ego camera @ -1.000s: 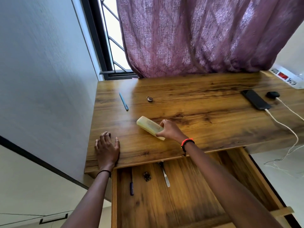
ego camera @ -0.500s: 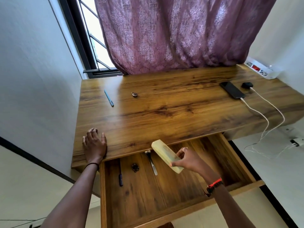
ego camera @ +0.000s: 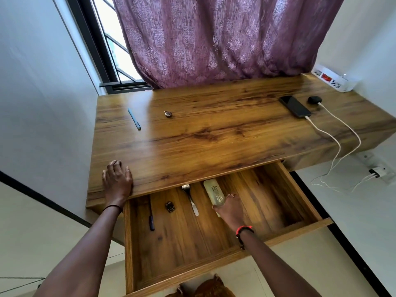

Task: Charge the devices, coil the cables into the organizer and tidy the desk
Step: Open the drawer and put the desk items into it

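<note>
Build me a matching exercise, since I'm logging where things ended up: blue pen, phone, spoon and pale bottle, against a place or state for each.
Things:
1. blue pen
2. phone
3. spoon
4. pale bottle

Places or states:
A. lying free in the drawer
B. on the desk top, white cable plugged in
C. in the drawer, held by the right hand
D. on the desk top, left part

Pairs: 1-D, 2-B, 3-A, 4-C

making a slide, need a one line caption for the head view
Right hand holds a pale bottle in the open drawer while the left hand rests on the desk.
</note>
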